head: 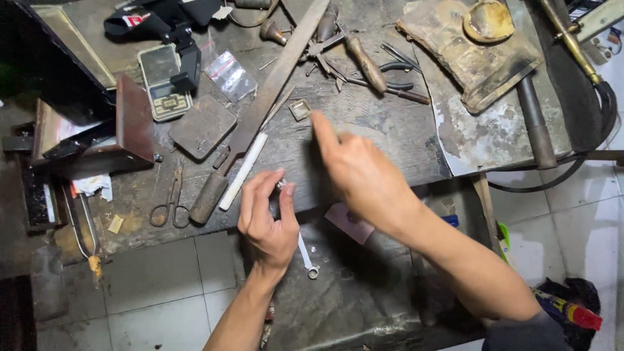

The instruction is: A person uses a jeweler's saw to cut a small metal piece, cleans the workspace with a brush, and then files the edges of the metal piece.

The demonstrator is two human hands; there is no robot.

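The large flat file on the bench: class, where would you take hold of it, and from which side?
Take the large flat file by its thick rounded handle at the near-left end, coming from above. The long flat blade runs diagonally away among other tools; the handle lies clear, beside the scissors.

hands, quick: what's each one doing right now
Left hand: closed on a small silvery metal piece, pinched between thumb and fingers.
Right hand: open, holding nothing, index finger stretched toward a small square metal tray.

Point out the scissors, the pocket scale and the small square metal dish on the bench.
scissors (170,201): head view, on the blades just above the handle loops.
pocket scale (164,81): head view, middle of its body.
small square metal dish (299,109): head view, its centre.
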